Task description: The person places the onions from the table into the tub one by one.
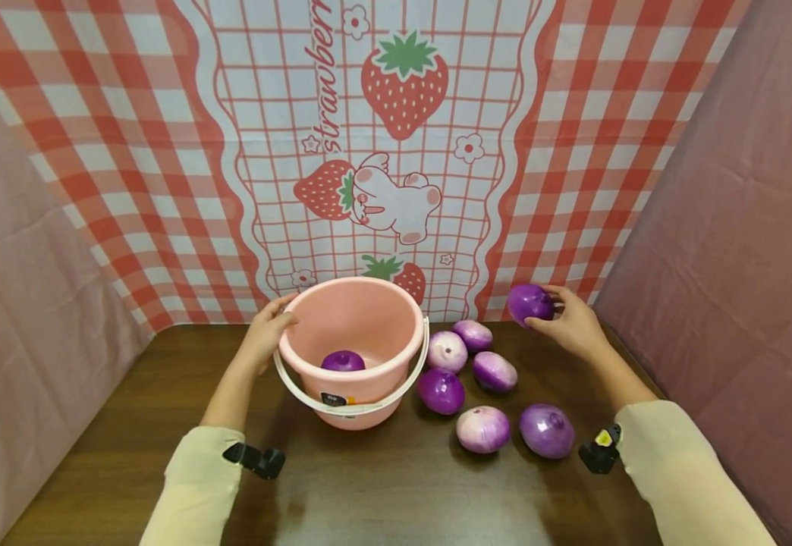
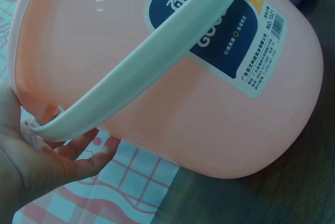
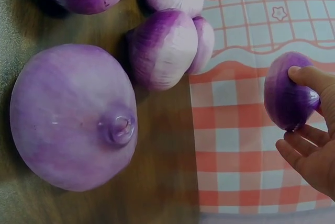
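Note:
A pink bucket (image 1: 355,387) with a white handle (image 2: 141,72) stands on the table, its handle hanging down at the front. My left hand (image 1: 265,334) grips the bucket's rim on the left side, thumb over the edge and fingers outside. Inside the bucket lies one purple onion (image 1: 343,361). To the right, my right hand (image 1: 570,322) holds another purple onion (image 3: 290,90) above the table, pinched between thumb and fingers. Several purple and white onions (image 1: 483,430) lie between the bucket and my right hand, the nearest a large purple onion (image 3: 73,119).
The brown wooden table (image 1: 362,493) ends at a hanging cloth (image 1: 396,189) with checks and strawberries. Pink cloth walls (image 1: 710,227) stand at both sides. Small black cameras (image 1: 599,449) are strapped to both wrists over pale sleeves.

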Demonstrator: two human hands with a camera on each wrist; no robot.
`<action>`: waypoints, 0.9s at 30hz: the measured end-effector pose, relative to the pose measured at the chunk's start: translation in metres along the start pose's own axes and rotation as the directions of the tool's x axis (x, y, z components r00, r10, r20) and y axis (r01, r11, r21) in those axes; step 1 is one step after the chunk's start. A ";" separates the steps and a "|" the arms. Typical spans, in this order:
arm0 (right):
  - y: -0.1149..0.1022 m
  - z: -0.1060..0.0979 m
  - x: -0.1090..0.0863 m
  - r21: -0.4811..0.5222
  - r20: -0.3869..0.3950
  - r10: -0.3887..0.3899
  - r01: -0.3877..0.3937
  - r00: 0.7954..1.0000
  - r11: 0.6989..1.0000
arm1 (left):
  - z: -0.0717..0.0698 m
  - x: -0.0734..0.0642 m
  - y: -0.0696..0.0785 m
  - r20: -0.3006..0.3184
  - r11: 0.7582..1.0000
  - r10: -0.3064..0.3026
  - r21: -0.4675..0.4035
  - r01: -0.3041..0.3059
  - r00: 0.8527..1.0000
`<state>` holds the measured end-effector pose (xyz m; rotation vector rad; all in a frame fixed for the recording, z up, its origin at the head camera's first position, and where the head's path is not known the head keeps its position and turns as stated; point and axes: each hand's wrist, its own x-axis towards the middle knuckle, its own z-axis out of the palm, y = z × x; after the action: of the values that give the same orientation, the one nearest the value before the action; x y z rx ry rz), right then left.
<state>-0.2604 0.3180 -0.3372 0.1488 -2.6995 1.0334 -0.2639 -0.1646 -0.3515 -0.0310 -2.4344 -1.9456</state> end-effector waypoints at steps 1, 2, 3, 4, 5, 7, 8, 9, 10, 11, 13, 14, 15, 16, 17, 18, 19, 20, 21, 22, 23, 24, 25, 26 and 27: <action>-0.001 0.000 0.000 0.003 0.000 -0.002 0.002 1.000 1.000 | 0.000 0.000 0.000 0.002 1.000 0.000 0.001 0.000 1.000; -0.003 0.000 0.001 0.006 0.000 -0.005 0.005 1.000 1.000 | 0.000 0.000 0.000 0.003 1.000 0.000 0.001 0.000 1.000; -0.004 0.000 0.001 0.008 0.002 -0.008 0.008 1.000 1.000 | 0.000 0.000 0.000 0.003 1.000 0.000 0.001 0.000 1.000; -0.005 0.001 0.002 0.007 0.004 -0.012 0.012 1.000 1.000 | 0.000 0.000 0.000 0.002 1.000 -0.001 0.001 0.001 1.000; -0.006 0.001 0.002 0.002 0.006 -0.015 0.015 1.000 1.000 | 0.000 0.000 0.000 0.002 1.000 -0.003 -0.001 0.003 1.000; -0.009 0.000 0.003 -0.005 0.012 -0.018 0.018 1.000 1.000 | 0.000 0.000 0.000 0.001 1.000 -0.005 -0.003 0.005 1.000; -0.010 0.000 0.004 -0.010 0.015 -0.021 0.021 1.000 1.000 | 0.000 0.000 0.000 0.001 1.000 -0.005 -0.004 0.005 1.000; -0.011 0.000 0.004 -0.015 0.017 -0.023 0.023 1.000 1.000 | 0.000 -0.001 0.000 0.000 1.000 -0.006 -0.006 0.006 1.000; -0.012 0.000 0.004 -0.019 0.018 -0.023 0.023 1.000 1.000 | 0.001 -0.001 0.001 0.000 1.000 -0.006 -0.008 0.006 1.000; -0.013 0.000 0.004 -0.021 0.018 -0.024 0.024 1.000 0.999 | 0.001 -0.001 0.001 0.000 1.000 -0.006 -0.011 0.006 1.000; -0.015 -0.001 0.005 -0.023 0.021 -0.025 0.026 0.999 0.999 | 0.001 -0.002 0.002 0.001 1.000 -0.005 -0.016 0.005 1.000; -0.016 -0.001 0.005 -0.024 0.023 -0.026 0.027 0.999 0.999 | 0.001 -0.002 0.002 0.001 1.000 -0.006 -0.019 0.006 1.000; -0.018 -0.001 0.005 -0.025 0.025 -0.027 0.027 0.999 0.999 | 0.001 -0.002 0.002 0.002 1.000 -0.007 -0.022 0.007 1.000; -0.019 -0.002 0.005 -0.024 0.027 -0.026 0.027 0.999 0.999 | 0.001 -0.002 0.003 0.003 1.000 -0.006 -0.024 0.006 1.000; -0.020 -0.002 0.005 -0.026 0.029 -0.026 0.026 0.999 0.999 | 0.001 -0.003 0.003 0.005 1.000 -0.005 -0.024 0.005 1.000; -0.021 -0.002 0.005 -0.028 0.030 -0.026 0.026 0.999 0.999 | 0.000 -0.002 0.003 0.006 1.000 -0.004 -0.023 0.004 1.000; -0.022 -0.002 0.005 -0.028 0.031 -0.026 0.027 0.999 0.999 | 0.001 -0.003 0.003 0.006 1.000 -0.003 -0.022 0.003 1.000; -0.023 -0.002 0.005 -0.025 0.033 -0.029 0.030 0.999 0.999 | 0.001 -0.003 0.004 0.006 1.000 -0.003 -0.021 0.003 1.000; -0.025 -0.002 0.005 -0.026 0.032 -0.032 0.033 0.999 0.999 | 0.000 -0.003 0.004 0.006 1.000 -0.004 -0.021 0.004 1.000; -0.025 -0.001 0.006 -0.026 0.033 -0.037 0.038 0.999 0.999 | 0.000 -0.003 0.004 0.005 1.000 -0.004 -0.019 0.004 1.000; -0.026 -0.001 0.006 -0.027 0.034 -0.042 0.043 0.999 0.999 | 0.000 -0.003 0.004 0.004 1.000 -0.005 -0.019 0.005 1.000; -0.027 -0.001 0.006 -0.027 0.035 -0.046 0.047 0.998 0.999 | 0.000 -0.003 0.004 0.003 1.000 -0.006 -0.018 0.006 1.000; -0.028 0.000 0.007 -0.027 0.035 -0.050 0.051 0.998 0.998 | 0.000 -0.003 0.004 0.002 1.000 -0.006 -0.017 0.006 1.000; -0.029 0.000 0.007 -0.029 0.036 -0.054 0.055 0.998 0.998 | 0.000 -0.003 0.004 0.002 1.000 -0.007 -0.018 0.007 1.000; -0.030 0.001 0.007 -0.030 0.036 -0.056 0.057 0.998 0.998 | 0.000 -0.003 0.003 0.002 1.000 -0.006 -0.018 0.006 1.000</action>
<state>-0.2620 0.2952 -0.3163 0.2385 -2.7248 0.9811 -0.2605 -0.1635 -0.3483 -0.0260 -2.4203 -1.9712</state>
